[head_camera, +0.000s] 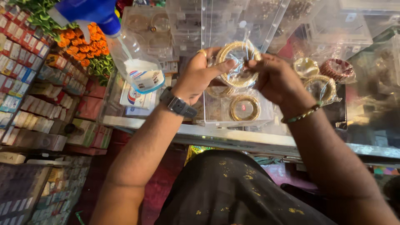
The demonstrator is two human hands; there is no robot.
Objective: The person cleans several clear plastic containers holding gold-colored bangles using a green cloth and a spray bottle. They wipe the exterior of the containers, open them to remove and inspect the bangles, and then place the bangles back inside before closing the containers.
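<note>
Head view: left hand (199, 75) and right hand (275, 79) both pinch bagged gold bangles (237, 62) above bench (233, 135).

Left hand (199, 74): my forearm raised from lower left, wrist bent, thumb stretched rightward, fingers curled in a pinch. Right hand (273, 77): my forearm raised from lower right, fingers bunched and pinching toward the left one; both hands close together, thumbs nearly meeting
</note>
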